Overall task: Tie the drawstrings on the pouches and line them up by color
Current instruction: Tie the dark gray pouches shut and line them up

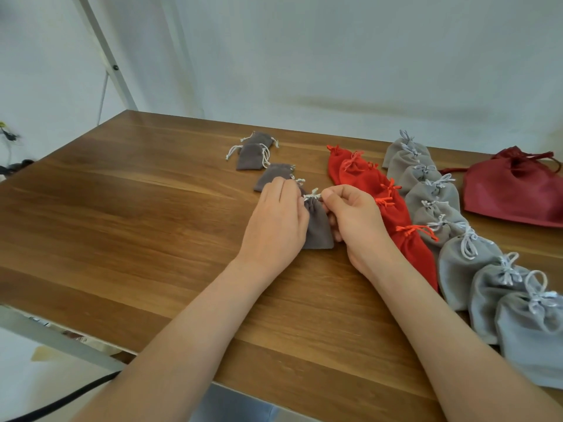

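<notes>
On the wooden table point(137, 208), toward its far side, two small taupe pouches point(251, 158) lie overlapping, their white cords loose. Just nearer lies a third taupe pouch point(272, 175), its neck partly hidden behind the left hand point(275, 223). What any pouch holds cannot be seen.

The left hand rests on the table with its fingers curled in at the neck of a fourth taupe pouch point(318, 229), which lies flat between the two hands, neck pointing away. Its white drawstring point(312, 196) is gathered at the neck, and each hand pinches one side of it. The right hand point(358, 220) sits just right of the pouch, thumb and forefinger closed on the cord.

Right of that hand, a row of red pouches point(393, 208) runs from far to near, overlapping, with their orange cords tied. Beside them is a longer row of light grey pouches point(463, 260), cords knotted. Farthest right lies a larger maroon pouch point(511, 193), apart from the rows.
</notes>
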Available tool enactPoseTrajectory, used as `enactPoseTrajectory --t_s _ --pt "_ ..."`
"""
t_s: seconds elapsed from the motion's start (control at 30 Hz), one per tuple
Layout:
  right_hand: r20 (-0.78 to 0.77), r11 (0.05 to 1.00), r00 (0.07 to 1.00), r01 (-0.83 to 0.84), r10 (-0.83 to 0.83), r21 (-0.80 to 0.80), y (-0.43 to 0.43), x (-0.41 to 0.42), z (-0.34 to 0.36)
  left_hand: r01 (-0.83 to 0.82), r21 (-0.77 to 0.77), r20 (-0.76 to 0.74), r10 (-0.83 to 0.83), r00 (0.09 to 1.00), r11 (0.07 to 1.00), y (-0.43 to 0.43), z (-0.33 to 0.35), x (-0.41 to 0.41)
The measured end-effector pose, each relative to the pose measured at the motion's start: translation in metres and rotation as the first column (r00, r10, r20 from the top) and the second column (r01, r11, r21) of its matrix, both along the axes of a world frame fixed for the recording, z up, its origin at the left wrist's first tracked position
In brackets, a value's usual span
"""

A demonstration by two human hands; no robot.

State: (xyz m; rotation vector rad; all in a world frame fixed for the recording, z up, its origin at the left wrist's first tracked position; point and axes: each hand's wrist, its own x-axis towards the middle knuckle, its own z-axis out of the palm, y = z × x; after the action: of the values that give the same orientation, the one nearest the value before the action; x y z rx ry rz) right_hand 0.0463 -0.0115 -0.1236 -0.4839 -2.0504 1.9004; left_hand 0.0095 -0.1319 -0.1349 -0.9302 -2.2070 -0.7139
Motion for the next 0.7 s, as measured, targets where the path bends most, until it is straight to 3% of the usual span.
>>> enactPoseTrajectory --t_s 0.13,0.3,0.4,0.53,0.6,0.7 --pt "-0.091 0.997 0.995 -0.02 0.027 0.075 0.001 0.004 0.0 -0.097 0.079 0.183 0.081 0.98 0.992 -0.004 -0.005 -0.007" --pt "-0.046 0.875 0.99 -0.094 0.131 0.476 0.0 0.005 -0.005 -0.106 0.136 0.31 0.059 0.949 0.985 -0.003 -0.004 -0.008" --pt "-0.06 0.849 0.989 -0.087 0.138 0.521 -0.002 0.005 -0.007 -0.128 0.215 0.396 0.033 0.918 0.968 -0.004 0.001 -0.004" --pt "-0.07 0.775 0.99 -0.052 0.123 0.63 -0.005 0.003 -0.011 -0.048 0.384 0.499 -0.163 0.851 0.922 -0.005 0.007 -0.004" --pt "-0.083 0.785 0.994 -0.006 0.074 0.62 -0.003 0.001 -0.013 -0.023 0.432 0.52 -0.228 0.823 0.902 -0.003 0.006 -0.006" --pt "-0.109 0.814 0.994 0.071 -0.01 0.576 0.0 -0.001 -0.014 -0.116 0.326 0.459 -0.05 0.887 0.938 -0.004 0.002 -0.01"
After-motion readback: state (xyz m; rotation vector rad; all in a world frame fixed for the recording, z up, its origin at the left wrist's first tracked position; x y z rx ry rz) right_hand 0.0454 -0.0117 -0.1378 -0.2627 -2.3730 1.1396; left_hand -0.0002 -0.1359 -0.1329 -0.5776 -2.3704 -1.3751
